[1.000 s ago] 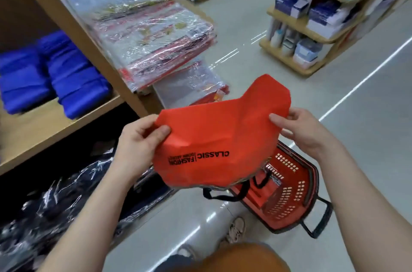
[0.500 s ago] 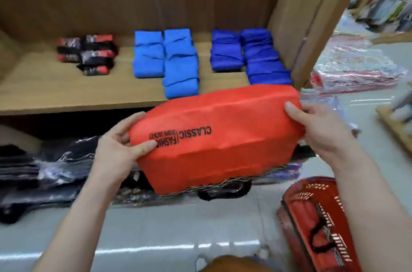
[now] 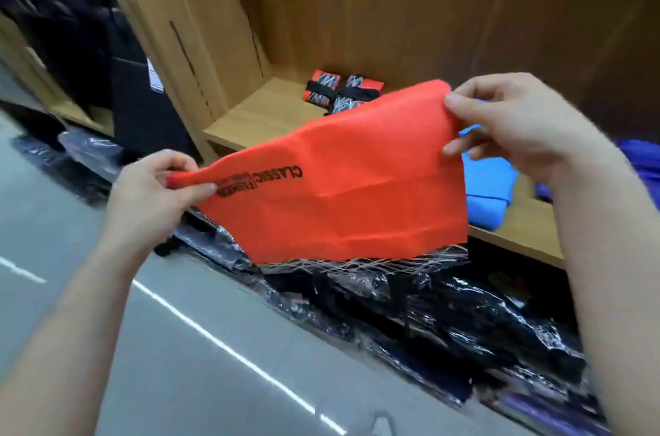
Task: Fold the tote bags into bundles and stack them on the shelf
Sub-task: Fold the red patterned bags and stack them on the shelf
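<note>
Because we judge the cloth must be taut before its next fold, our left hand [image 3: 150, 192] pinches the gathered end of the orange-red non-woven tote bag [image 3: 339, 192] with black lettering, while our right hand [image 3: 518, 128] pinches its opposite upper corner, the fingers [image 3: 459, 105] of both curled on the fabric. It hangs in the air between them, in front of the pale wooden shelf [image 3: 264, 114], not resting on it. Small red-and-black rolled bundles [image 3: 339, 89] lie at the shelf's back, light blue folded bundles [image 3: 489, 185] to their right, so we expect this one to join the red group.
</note>
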A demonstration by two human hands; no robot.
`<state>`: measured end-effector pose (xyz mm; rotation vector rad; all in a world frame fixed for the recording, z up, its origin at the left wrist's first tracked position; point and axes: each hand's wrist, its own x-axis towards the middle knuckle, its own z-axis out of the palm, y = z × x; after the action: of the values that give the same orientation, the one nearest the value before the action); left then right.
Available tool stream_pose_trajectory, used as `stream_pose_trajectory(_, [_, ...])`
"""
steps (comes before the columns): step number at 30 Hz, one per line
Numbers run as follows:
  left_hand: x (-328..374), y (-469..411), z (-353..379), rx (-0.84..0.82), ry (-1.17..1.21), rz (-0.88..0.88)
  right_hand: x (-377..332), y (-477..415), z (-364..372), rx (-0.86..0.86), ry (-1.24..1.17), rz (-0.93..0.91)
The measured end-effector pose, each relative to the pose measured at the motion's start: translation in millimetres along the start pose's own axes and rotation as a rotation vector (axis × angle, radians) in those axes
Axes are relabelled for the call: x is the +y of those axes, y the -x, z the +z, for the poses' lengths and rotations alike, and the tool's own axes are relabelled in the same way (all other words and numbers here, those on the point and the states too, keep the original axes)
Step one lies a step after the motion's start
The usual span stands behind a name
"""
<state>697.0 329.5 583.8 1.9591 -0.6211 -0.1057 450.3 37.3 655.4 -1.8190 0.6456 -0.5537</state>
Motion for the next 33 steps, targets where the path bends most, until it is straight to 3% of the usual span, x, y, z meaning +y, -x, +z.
stream_pose_trajectory(5, [22,-31,-24,0.187,0.033,0.079,-44,-53,21,0.072,-0.187,-0.141])
stream_pose_trajectory(10, [49,-56,-27,0.187,0.549,0.102,-60,-90,35,0.352,-0.162,-0.312])
stream_pose_trajectory(13, [52,-81,-23,0.263,0.662,0.083,-51,-106,42,0.414,-0.126,-0.452])
stream_pose_trajectory(15, [45,-99,-16,0.324,0.615,0.126,-34,-116,49,0.409,-0.097,-0.478])
stream_pose_trajectory(19, [14,-141,-1,0.265,0.479,0.180,12,-129,77,0.261,-0.171,-0.379])
stream_pose_trajectory(23, [-33,-188,23,0.164,0.357,0.103,76,-133,116,0.200,0.186,-0.360])
stream_pose_trajectory(29, [-109,-249,58,-0.177,0.018,-0.127,131,-132,161,0.015,0.473,-0.012])
stream_pose_trajectory(31, [-126,-264,64,-0.243,-0.192,-0.034,138,-131,170,0.024,0.601,0.017])
stream_pose_trajectory(33, [-133,-277,67,-0.274,-0.386,0.098,145,-133,179,0.146,0.680,0.013])
